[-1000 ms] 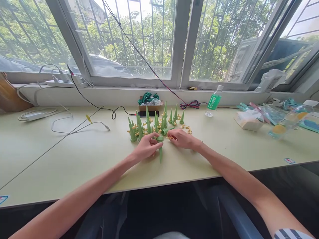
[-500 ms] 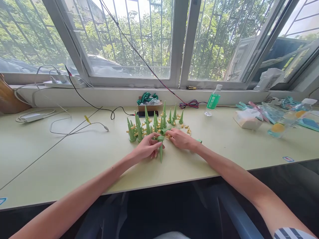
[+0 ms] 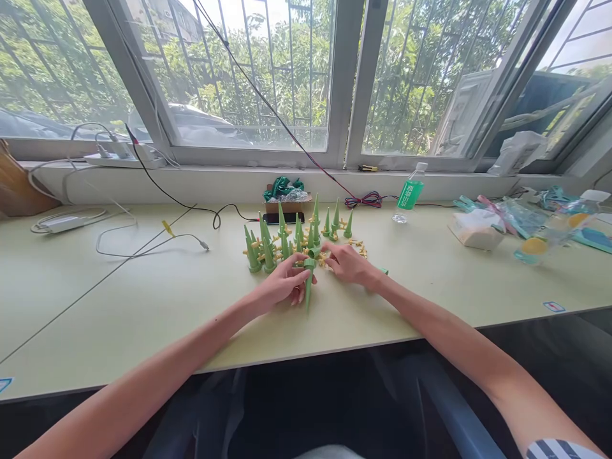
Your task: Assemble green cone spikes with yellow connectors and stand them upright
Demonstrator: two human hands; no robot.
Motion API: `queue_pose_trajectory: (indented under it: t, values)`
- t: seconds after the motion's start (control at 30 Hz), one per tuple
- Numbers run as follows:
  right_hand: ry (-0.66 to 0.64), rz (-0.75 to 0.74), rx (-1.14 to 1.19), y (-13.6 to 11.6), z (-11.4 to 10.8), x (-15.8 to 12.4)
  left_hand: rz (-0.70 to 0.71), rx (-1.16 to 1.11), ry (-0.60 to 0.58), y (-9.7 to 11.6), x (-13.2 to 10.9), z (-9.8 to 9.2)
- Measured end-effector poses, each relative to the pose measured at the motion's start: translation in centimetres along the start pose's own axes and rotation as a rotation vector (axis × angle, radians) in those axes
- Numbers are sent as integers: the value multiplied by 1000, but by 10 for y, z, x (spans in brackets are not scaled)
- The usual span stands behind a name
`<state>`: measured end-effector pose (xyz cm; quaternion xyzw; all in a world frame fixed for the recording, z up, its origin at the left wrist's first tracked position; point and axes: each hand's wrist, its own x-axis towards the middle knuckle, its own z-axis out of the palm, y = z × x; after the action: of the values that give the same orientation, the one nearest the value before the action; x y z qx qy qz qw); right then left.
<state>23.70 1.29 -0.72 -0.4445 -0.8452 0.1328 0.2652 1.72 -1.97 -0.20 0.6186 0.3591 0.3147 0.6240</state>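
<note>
My left hand (image 3: 289, 280) is closed around a green plant watering spike (image 3: 308, 284), its round collar up and its point down towards the table's front edge. To the right, my right hand (image 3: 350, 262) bends its fingers over small yellow valves and a green piece; what its fingertips pinch, if anything, is hidden. A green hollow piece (image 3: 313, 253) lies between the two hands. Behind them several green spikes (image 3: 268, 255) with yellow valves stand point up. Loose yellow valves (image 3: 362, 250) lie beyond my right hand.
A small cardboard box (image 3: 287, 205) with green and clear plastic stands behind a phone (image 3: 283, 218). A bottle with a green label (image 3: 410, 194) is at the back right, near a tissue pack (image 3: 474, 228). Cables (image 3: 153, 245) lie on the left of the table (image 3: 157, 312).
My right hand has shifted slightly, its fingers drawing back a little from the green hollow piece. The left hand keeps the spike, which has tilted only slightly.
</note>
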Motion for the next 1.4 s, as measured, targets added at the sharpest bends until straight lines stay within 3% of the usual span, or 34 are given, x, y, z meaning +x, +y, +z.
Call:
queue_pose_trajectory:
  t: [0.23, 0.4, 0.6, 0.9, 1.07, 1.4]
  values:
    - [122, -125, 33, -5, 1, 1, -56, -186, 23, 5, -1, 4]
    - [299, -232, 119, -12, 7, 2, -47, -173, 51, 7, -3, 6]
    - [504, -214, 182, -23, 23, -6, -11, -115, 6, 3, -3, 4]
    - [542, -210, 242, -25, 30, -26, 41, -148, -19, -7, 0, 1]
    - [465, -256, 224, -27, 31, -23, 64, -184, -28, -6, 1, 3]
    - [470, -212, 244, -29, 29, -19, 106, -180, -3, -3, 0, 4]
